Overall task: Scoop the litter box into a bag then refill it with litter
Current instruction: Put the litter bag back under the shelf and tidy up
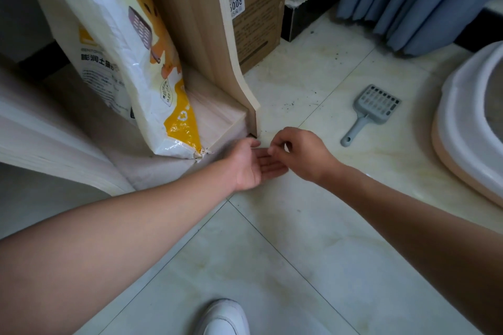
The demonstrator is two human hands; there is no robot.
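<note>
The left hand (253, 163) is open, palm up, fingers straight. The right hand (296, 155) has its fingers curled in, and the tips touch the left fingers. It is too small to tell if they pinch anything. Both hands are over the floor (313, 239), beside the corner of a low wooden step (217, 114). The litter bag (122, 49) stands on that step. The gray scoop (373, 111) lies on the floor near the litter box (462, 128).

You have bare floor (299, 253) at six o'clock; litter bag (128, 68) and wooden panel (215, 35) block ten to twelve.
</note>
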